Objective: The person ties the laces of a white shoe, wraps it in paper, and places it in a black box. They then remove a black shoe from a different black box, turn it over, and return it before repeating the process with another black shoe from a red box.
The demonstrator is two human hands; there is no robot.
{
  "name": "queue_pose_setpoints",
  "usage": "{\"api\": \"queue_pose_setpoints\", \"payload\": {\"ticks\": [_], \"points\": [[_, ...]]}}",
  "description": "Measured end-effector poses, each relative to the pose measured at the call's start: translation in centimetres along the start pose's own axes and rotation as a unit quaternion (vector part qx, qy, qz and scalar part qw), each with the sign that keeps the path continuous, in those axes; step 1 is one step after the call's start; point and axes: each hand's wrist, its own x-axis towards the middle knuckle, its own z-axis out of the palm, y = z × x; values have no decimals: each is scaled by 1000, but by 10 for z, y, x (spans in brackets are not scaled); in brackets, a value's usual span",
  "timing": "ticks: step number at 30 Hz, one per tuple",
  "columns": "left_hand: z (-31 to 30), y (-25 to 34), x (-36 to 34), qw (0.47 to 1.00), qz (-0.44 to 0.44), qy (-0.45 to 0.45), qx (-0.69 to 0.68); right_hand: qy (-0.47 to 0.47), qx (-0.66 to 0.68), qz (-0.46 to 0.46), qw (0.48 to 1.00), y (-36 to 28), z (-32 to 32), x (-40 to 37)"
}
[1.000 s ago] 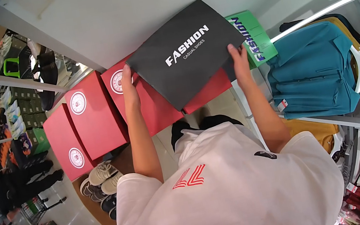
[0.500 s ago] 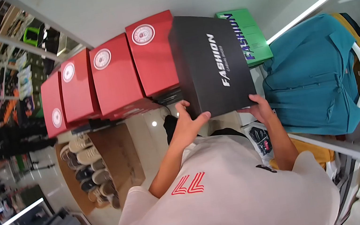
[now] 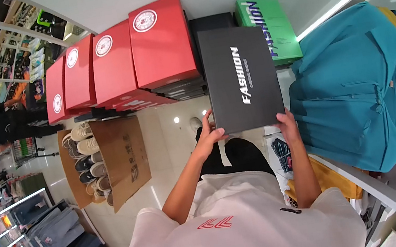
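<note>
A black shoebox (image 3: 227, 82) marked "FASHION CASUAL SHOES" is held in front of me by both hands. At its near left corner my left hand (image 3: 207, 133) grips with the thumb on the lid's edge and the fingers along the side. My right hand (image 3: 287, 126) holds the near right corner, its thumb on top and the other fingers mostly hidden beneath. Beyond the held box, another dark box (image 3: 212, 21) stands between a red shoebox (image 3: 163, 51) and a green shoebox (image 3: 274, 32).
More red shoeboxes (image 3: 115, 64) line the wall on the left. A carton (image 3: 123, 159) with several shoes stands on the floor. Teal jackets (image 3: 344, 88) hang on the right above a metal rail (image 3: 377, 193). A person (image 3: 4, 124) in dark clothes is far left.
The black shoebox has come back from the row, toward me and slightly down, in both hands. A dark box behind it now shows. My view has also shifted.
</note>
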Motion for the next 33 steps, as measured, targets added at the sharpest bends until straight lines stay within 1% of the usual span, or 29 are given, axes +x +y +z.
{"api": "queue_pose_setpoints", "payload": {"ticks": [2,4,5,6,8,9,10,11,12,13,14,15,16,17,18,19,20,22,23,25,26,28,29,31,32,33], "points": [[-8,-7,17,999,8,24,-27,-23,-14,14,1000,2,-4,25],[-17,-10,32,999,0,36,-39,-11,-47,21,999,7,1,45],[-22,-13,43,996,-8,41,-74,-10,-53,31,998,10,4,54],[-24,-15,53,993,-17,45,-110,-11,-53,32,998,18,5,61],[-27,-20,76,992,-12,56,-111,19,-4,7,1000,31,7,78],[-27,-23,86,991,-10,68,-111,19,-6,9,1000,34,10,85],[-25,-25,98,991,-12,69,-112,34,34,-21,999,39,14,92],[-24,-26,112,980,7,123,-154,50,75,-51,995,44,20,100],[-24,-26,125,964,26,177,-195,51,76,-49,995,53,26,111],[-25,-25,139,964,24,178,-196,88,101,-112,985,63,32,124],[-26,-24,153,953,55,196,-225,123,123,-173,969,73,37,137],[-27,-23,165,938,87,216,-255,182,149,-190,953,73,51,146],[-28,-21,176,936,87,221,-260,178,145,-187,955,77,49,158],[-31,-18,183,939,66,242,-236,239,-16,-209,948,82,48,168],[-33,-16,188,941,43,263,-210,292,-177,-225,912,88,48,177],[-34,-13,191,944,39,262,-199,281,-119,-191,933,89,49,188],[-34,-9,192,942,38,267,-200,277,-120,-187,935,91,50,196],[-29,0,193,948,22,252,-194,241,-40,-116,963,81,59,204],[-28,3,194,948,21,253,-194,241,-40,-115,963,81,62,209],[-27,6,194,950,17,278,-137,212,-28,-93,972,81,66,217],[-30,7,189,950,16,279,-138,212,-29,-92,972,82,67,215],[-43,9,168,962,39,244,-115,176,-129,-86,972,72,76,207],[-52,7,158,946,78,294,-115,175,-130,-91,972,67,81,201],[-73,8,137,897,164,400,-94,72,-161,-131,976,57,102,180],[-84,15,131,863,212,453,-74,28,-121,-146,981,51,119,176],[-92,26,125,841,241,479,-72,-13,-81,-158,984,45,138,170]]}}
